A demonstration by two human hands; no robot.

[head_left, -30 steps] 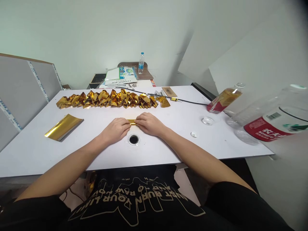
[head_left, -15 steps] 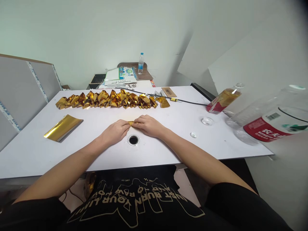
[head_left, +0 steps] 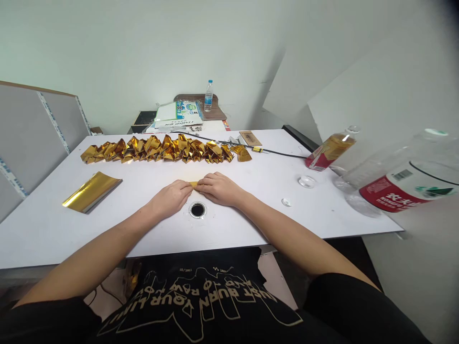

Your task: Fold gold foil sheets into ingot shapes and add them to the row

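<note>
Between my two hands lies a small piece of gold foil paper [head_left: 194, 184] on the white table, mostly covered by my fingers. My left hand [head_left: 175, 197] grips its left end, fingers closed and pointing inward. On the other end, my right hand [head_left: 219, 189] has its fingers pressed together over the paper. To the left rests a stack of flat gold foil sheets [head_left: 93, 191], its edge slightly curled. Beyond my hands runs a long row of folded gold foil pieces [head_left: 154, 148].
A round hole [head_left: 197, 209] with a metal rim sits just before my hands. To the right stand a drink bottle [head_left: 330, 150] and a large plastic bottle [head_left: 398, 191], with a clear ring [head_left: 307, 181] and a white cap [head_left: 286, 202]. A black cable [head_left: 279, 153] crosses the back.
My hands hold nearly the same place, still on the gold foil paper; slightly more of it shows between them. The whole view has shifted a little.
</note>
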